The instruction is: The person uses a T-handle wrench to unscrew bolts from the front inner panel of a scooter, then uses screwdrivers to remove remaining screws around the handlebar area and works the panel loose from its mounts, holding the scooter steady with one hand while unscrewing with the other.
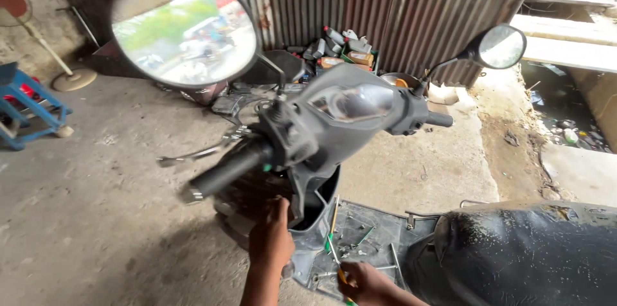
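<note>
left hand [271,236] reaching up, fingers pressed on the scooter [308,216] panel below the handlebar, gripping nothing. right hand [361,281] low over the footboard, clenched round a screwdriver [335,256]. tip hard to make out; wrists cut off.

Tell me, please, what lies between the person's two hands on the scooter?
In the head view, between the left hand and right hand lie the grey inner panel's lower edge and a green-handled screwdriver.
</note>
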